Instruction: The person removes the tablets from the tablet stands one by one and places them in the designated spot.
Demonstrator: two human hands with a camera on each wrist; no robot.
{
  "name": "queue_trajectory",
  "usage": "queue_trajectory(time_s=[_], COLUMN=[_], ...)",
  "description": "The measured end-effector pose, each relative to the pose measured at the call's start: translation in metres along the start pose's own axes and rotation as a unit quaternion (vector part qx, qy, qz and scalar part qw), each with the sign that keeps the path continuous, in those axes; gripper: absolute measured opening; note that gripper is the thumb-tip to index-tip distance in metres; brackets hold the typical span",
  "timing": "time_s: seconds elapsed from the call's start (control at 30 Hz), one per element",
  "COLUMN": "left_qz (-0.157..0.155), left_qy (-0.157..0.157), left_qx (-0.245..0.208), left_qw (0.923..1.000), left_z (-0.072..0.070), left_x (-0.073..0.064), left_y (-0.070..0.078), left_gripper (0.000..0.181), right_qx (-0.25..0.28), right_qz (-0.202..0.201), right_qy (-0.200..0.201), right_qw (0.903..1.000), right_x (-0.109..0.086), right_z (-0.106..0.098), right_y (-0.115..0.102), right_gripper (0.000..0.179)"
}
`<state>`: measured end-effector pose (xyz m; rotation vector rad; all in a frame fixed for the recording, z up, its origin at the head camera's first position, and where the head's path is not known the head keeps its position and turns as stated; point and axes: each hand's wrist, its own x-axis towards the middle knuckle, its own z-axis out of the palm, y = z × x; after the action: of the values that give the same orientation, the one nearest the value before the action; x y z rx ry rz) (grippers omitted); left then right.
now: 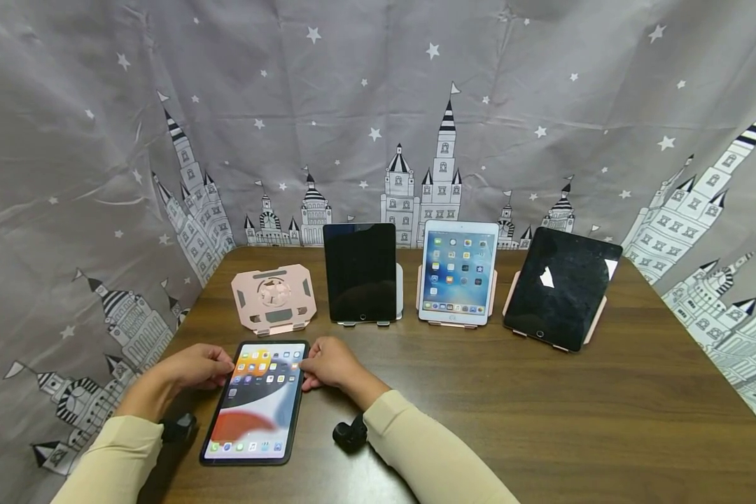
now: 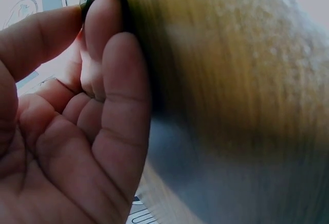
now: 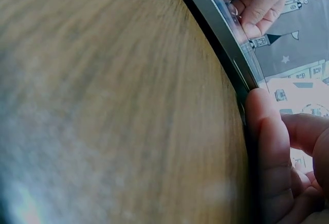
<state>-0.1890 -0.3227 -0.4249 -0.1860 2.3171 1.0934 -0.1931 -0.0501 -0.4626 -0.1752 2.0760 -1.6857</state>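
Note:
A lit tablet (image 1: pixel 255 413) with a colourful home screen lies near the front left of the table, its long sides running away from me. My left hand (image 1: pixel 197 367) pinches its left edge near the far corner; in the left wrist view the thumb (image 2: pixel 43 39) and forefinger meet at a dark edge. Opposite, my right hand (image 1: pixel 329 364) pinches the right edge, and the right wrist view shows fingers (image 3: pixel 270 147) against the tablet's side. Just beyond the tablet stands a pink folding stand (image 1: pixel 252 288) with cut-outs, holding nothing.
Along the back of the wooden table (image 1: pixel 479 413), a dark tablet (image 1: pixel 360 273), a white tablet (image 1: pixel 457 269) with a lit screen and another dark tablet (image 1: pixel 561 294) lean on stands. A grey curtain (image 1: pixel 378 84) printed with castles and stars hangs behind.

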Motion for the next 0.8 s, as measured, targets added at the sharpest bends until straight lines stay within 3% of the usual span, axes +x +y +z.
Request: queue_trajectory(time_s=[0.8], left_qz=[0.006], left_qy=[0.012], left_qx=[0.029], left_qw=[0.9995], left_z=[0.0026], left_x=[0.0006], left_y=[0.0011], left_gripper=[0.011], right_qx=[0.014], right_qz=[0.004], right_qy=[0.000], right_qw=[0.9999], right_x=[-0.0002], right_z=[-0.0001], right_y=[0.0003], right_gripper=[0.020])
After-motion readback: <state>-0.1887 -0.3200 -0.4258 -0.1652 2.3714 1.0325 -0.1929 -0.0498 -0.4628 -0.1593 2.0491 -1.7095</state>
